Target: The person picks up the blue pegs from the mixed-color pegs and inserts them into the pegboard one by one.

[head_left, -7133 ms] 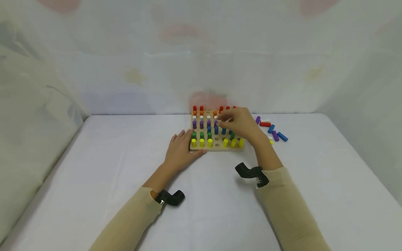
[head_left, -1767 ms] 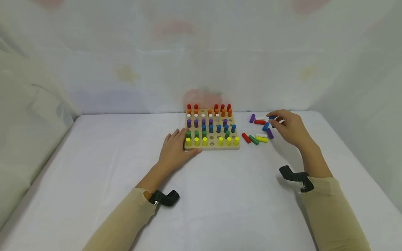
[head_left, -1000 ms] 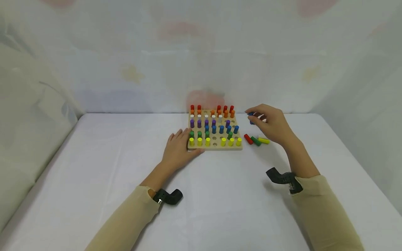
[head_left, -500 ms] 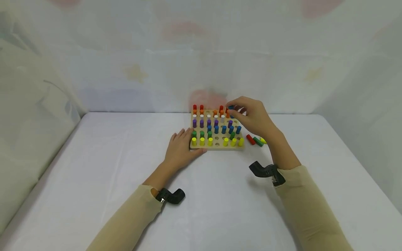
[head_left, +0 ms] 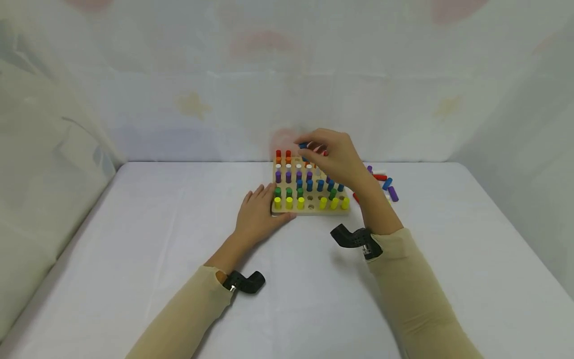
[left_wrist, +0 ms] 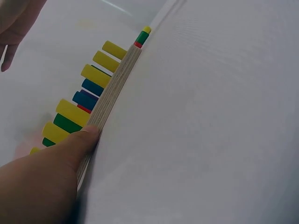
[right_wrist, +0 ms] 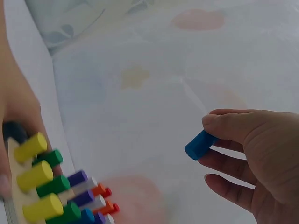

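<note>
Where cloth walls rise, white table (head_left: 134,259)

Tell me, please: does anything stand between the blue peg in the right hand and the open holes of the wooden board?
Nothing visible does. The right hand pinches the blue peg in the air above the far rows of the board. Only standing pegs surround the open holes. The left hand holds the board's near left corner, away from them.

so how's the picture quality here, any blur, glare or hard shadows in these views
Head view: soft even light, no glare, faint shadows under the arms, pegboard sharp. Left wrist view: the left hand up close is soft and dark. Right wrist view: the blue peg in the right hand is fairly sharp, the backdrop hazy.
</note>
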